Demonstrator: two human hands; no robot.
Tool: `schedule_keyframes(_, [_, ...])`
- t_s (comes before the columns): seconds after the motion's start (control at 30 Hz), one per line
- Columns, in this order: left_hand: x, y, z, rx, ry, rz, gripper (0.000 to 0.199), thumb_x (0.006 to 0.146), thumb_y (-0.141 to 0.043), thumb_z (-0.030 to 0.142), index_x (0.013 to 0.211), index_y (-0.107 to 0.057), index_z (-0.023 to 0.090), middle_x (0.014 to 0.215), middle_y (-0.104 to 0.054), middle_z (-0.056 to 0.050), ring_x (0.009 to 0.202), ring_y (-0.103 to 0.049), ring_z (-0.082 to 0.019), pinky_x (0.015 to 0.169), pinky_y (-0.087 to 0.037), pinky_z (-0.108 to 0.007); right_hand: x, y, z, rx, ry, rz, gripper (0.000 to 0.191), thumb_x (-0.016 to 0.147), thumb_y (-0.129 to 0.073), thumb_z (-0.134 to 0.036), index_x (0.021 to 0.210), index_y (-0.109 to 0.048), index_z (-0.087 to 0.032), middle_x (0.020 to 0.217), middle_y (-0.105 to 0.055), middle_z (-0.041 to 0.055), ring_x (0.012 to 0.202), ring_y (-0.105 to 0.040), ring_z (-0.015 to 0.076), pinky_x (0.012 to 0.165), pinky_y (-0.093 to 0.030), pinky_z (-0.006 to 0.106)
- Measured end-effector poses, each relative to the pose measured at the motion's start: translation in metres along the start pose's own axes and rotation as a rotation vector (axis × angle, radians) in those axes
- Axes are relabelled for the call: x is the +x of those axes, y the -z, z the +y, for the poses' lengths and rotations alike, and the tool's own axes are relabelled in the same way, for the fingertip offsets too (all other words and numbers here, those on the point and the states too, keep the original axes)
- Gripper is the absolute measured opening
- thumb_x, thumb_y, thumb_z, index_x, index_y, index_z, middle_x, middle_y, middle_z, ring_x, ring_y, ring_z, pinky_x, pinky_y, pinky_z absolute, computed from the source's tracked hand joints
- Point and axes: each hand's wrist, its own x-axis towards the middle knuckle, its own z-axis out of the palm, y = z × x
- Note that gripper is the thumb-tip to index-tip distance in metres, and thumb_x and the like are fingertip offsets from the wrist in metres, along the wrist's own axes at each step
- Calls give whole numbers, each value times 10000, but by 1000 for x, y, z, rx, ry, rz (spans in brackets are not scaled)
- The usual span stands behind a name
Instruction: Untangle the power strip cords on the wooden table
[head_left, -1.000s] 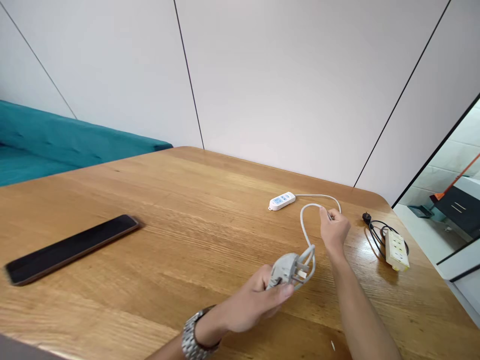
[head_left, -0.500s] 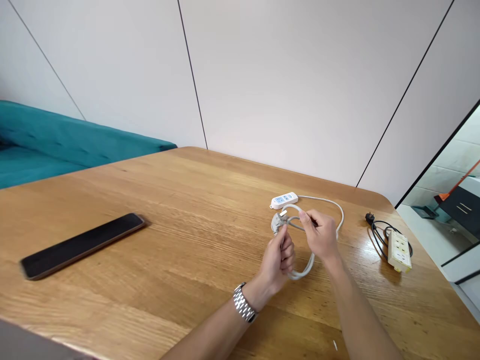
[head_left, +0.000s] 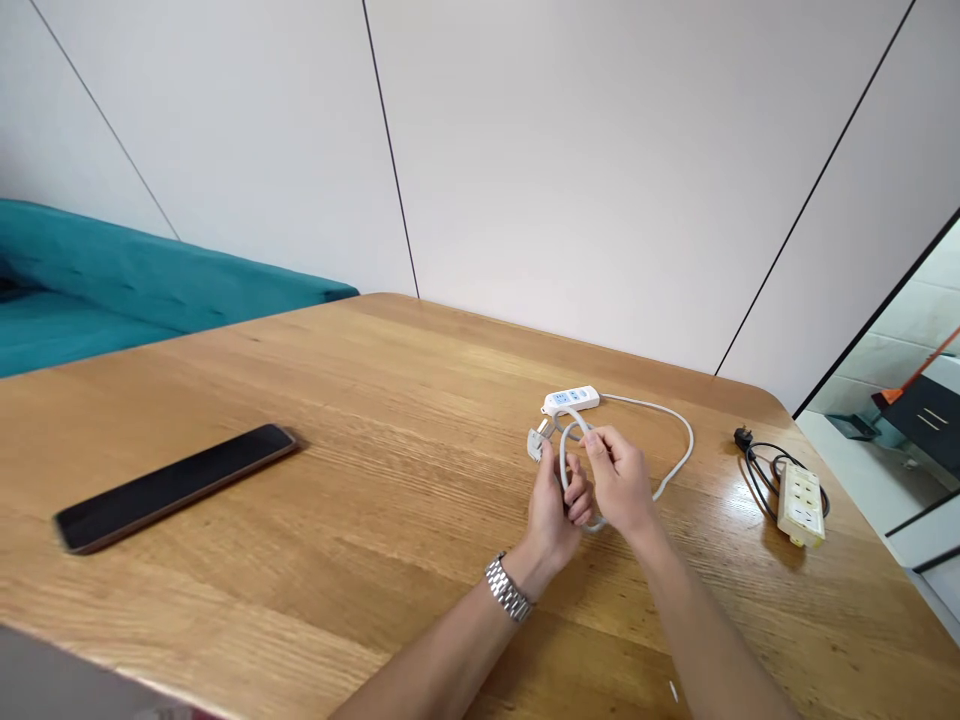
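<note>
My left hand (head_left: pixel 555 510) is closed round the plug end of a white power cord, with the grey-white plug (head_left: pixel 537 440) sticking out above the thumb. Loops of the cord (head_left: pixel 565 455) pass over the left fingers. Close beside it, my right hand (head_left: pixel 619 478) pinches the same cord between thumb and fingers. From there the cord curves right and back to a white power strip (head_left: pixel 571 400) with blue socket faces, lying on the table behind both hands. Part of the coil is hidden by the fingers.
On the wooden table (head_left: pixel 337 480), a long dark flat object (head_left: pixel 176 485) lies at left. A cream power strip (head_left: pixel 801 502) with a black cord and plug (head_left: pixel 742 438) lies at right. A teal sofa (head_left: pixel 165 275) stands behind left; a pale wall (head_left: pixel 570 180) borders the far edge.
My right hand has moved left and slightly down, bringing a cord loop against my left hand. The left fingers have loosened round the loop, and the plug has tipped left.
</note>
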Motion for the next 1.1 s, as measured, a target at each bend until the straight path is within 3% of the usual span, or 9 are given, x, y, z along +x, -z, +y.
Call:
schedule_keyframes(0.1, [3,-2,9,-84,-52,51,493,854,-471,596,597,-439,176,361,-266,85,274,-216,-43,299,-158,-151,-6,-10,0,53,-44,-178,324,927,-377,-437,768,-525,-198,589,-571,-27,462,-497,103,477,-363,211])
schedule_keyframes(0.2, [7,2,26,-141,-170,93,475,826,-526,580,600,-443,171,418,-360,67,325,-330,-49,333,-267,-153,-10,-16,-2,-94,99,-334,272,905,-436,-339,697,-527,-190,639,-558,-15,558,-488,106,540,-341,216])
schedule_keyframes(0.27, [11,6,39,-144,-177,68,471,836,-516,566,589,-430,173,423,-345,67,335,-332,-54,336,-274,-159,-12,-17,-5,-230,150,-437,271,888,-465,-279,637,-506,-185,605,-504,-28,567,-435,102,549,-294,222])
schedule_keyframes(0.4, [22,15,63,-113,-79,45,418,932,-413,376,565,-360,184,397,-247,84,295,-238,-54,307,-202,-169,-13,-12,-14,-400,75,-600,271,894,-485,-264,637,-518,-185,547,-437,-49,514,-344,92,517,-214,234])
schedule_keyframes(0.53, [32,28,89,-140,-95,22,377,974,-324,284,616,-369,177,436,-310,75,321,-303,-51,336,-272,-153,-25,-15,-14,-498,-9,-705,247,898,-487,-286,687,-585,-203,543,-486,-41,487,-342,98,506,-189,240])
schedule_keyframes(0.77, [36,57,132,-28,-19,4,323,973,-282,166,690,-437,157,410,-238,103,277,-275,-47,303,-231,-136,-51,-26,18,-599,-94,-812,225,877,-515,-337,718,-640,-238,610,-581,-12,550,-465,135,509,-199,233])
schedule_keyframes(0.97, [34,54,142,-25,-70,34,381,986,-281,254,635,-407,174,380,-177,102,257,-229,-62,284,-181,-159,-65,-10,28,-651,-56,-743,321,938,-428,-379,715,-603,-228,566,-528,-22,512,-418,123,511,-168,248])
schedule_keyframes(1.1, [31,51,164,-6,-115,59,391,985,-276,256,615,-378,183,368,-164,102,256,-187,-63,285,-153,-171,-72,-8,25,-690,-51,-741,360,955,-385,-401,712,-582,-224,564,-512,-21,503,-390,126,518,-158,257])
